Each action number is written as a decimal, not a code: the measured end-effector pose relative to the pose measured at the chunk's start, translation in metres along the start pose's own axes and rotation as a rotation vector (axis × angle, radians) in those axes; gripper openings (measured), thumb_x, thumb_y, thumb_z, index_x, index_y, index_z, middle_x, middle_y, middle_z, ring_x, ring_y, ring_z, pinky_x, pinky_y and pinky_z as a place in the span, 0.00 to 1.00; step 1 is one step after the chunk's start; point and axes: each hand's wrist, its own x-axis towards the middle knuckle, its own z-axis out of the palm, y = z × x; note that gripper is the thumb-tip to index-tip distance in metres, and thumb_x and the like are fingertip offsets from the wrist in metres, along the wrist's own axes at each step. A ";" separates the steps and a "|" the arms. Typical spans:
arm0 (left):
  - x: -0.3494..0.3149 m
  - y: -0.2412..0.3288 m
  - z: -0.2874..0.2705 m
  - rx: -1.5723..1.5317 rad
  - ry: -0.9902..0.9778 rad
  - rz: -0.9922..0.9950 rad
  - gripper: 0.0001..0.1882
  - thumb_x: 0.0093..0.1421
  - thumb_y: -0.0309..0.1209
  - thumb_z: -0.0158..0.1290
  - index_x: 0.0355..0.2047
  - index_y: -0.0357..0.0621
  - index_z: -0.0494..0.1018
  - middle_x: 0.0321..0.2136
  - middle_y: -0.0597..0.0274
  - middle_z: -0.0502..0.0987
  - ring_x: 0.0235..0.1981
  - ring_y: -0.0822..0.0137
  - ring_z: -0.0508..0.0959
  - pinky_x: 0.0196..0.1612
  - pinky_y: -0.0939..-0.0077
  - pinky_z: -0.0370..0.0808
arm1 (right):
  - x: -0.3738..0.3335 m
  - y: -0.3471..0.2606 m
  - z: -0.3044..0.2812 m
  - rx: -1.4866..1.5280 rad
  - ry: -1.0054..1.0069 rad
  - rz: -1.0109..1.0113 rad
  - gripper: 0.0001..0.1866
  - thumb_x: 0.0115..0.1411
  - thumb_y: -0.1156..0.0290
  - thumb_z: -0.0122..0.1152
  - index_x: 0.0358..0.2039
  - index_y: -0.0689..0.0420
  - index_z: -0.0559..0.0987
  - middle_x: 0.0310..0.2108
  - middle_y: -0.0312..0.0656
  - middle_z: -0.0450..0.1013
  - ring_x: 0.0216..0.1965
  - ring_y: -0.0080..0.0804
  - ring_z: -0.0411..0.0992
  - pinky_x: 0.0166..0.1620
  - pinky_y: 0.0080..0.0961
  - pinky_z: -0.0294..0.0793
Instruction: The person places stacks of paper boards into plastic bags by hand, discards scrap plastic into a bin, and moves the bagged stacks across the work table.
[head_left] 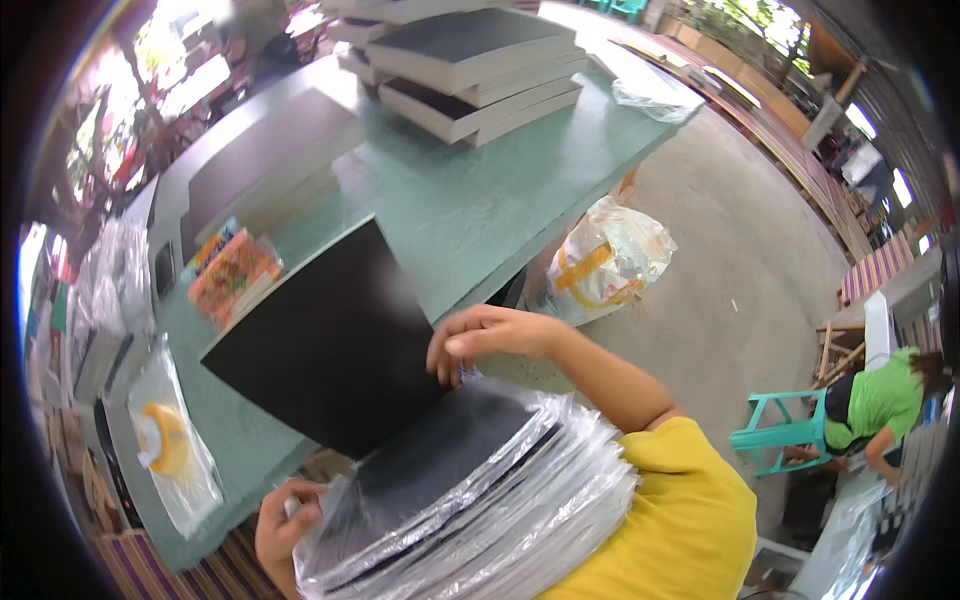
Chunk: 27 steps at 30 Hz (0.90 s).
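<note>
A flat black-covered book (330, 340) leans over the near table edge, its lower end meeting the top of a stack of clear plastic sleeves (530, 510) against my body. Dark flat pieces show inside the sleeves. My right hand (480, 338) has its fingers curled at the book's right edge; a small blue-and-white bit shows below them, too small to name. At the stack's left corner, my left hand (290, 518) is closed on the edge of the top plastic sleeve, thumb bent in. Part of its grip is hidden by the plastic.
Thick dark-covered books (470, 60) are piled at the green table's (450, 200) far end. Colourful packets (235, 275), a phone (164, 270) and a yellow tape roll (165, 438) lie leftward. A filled plastic bag (610, 260) stands right; a person in green (885, 400) works beyond, by a stool (780, 432).
</note>
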 end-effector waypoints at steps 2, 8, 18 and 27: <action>0.014 0.036 0.010 -0.046 -0.488 0.234 0.15 0.49 0.31 0.53 0.37 0.37 0.72 0.26 0.56 0.74 0.29 0.65 0.72 0.36 0.74 0.68 | 0.009 -0.021 0.023 -0.146 -0.893 -0.116 0.28 0.56 0.53 0.47 0.48 0.64 0.66 0.51 0.49 0.61 0.54 0.41 0.57 0.54 0.34 0.53; 0.094 -0.124 0.052 0.287 -0.284 0.180 0.20 0.60 0.42 0.35 0.37 0.42 0.72 0.29 0.53 0.73 0.32 0.60 0.71 0.38 0.70 0.66 | 0.024 0.091 0.009 -0.654 -0.443 0.571 0.35 0.57 0.45 0.39 0.55 0.60 0.56 0.57 0.51 0.51 0.60 0.41 0.45 0.59 0.31 0.44; 0.103 0.066 0.011 -0.070 0.324 0.396 0.16 0.57 0.40 0.47 0.36 0.39 0.70 0.25 0.66 0.71 0.27 0.77 0.69 0.31 0.84 0.66 | 0.115 -0.018 0.076 -0.221 0.051 -0.239 0.08 0.51 0.72 0.58 0.29 0.63 0.73 0.22 0.33 0.69 0.25 0.15 0.64 0.28 0.15 0.65; 0.082 0.064 -0.002 -0.001 0.286 0.352 0.11 0.50 0.28 0.55 0.34 0.40 0.70 0.17 0.72 0.69 0.22 0.82 0.68 0.26 0.87 0.64 | 0.091 -0.019 0.039 -0.283 -0.033 -0.108 0.07 0.53 0.71 0.54 0.27 0.63 0.74 0.23 0.34 0.71 0.27 0.16 0.67 0.33 0.15 0.65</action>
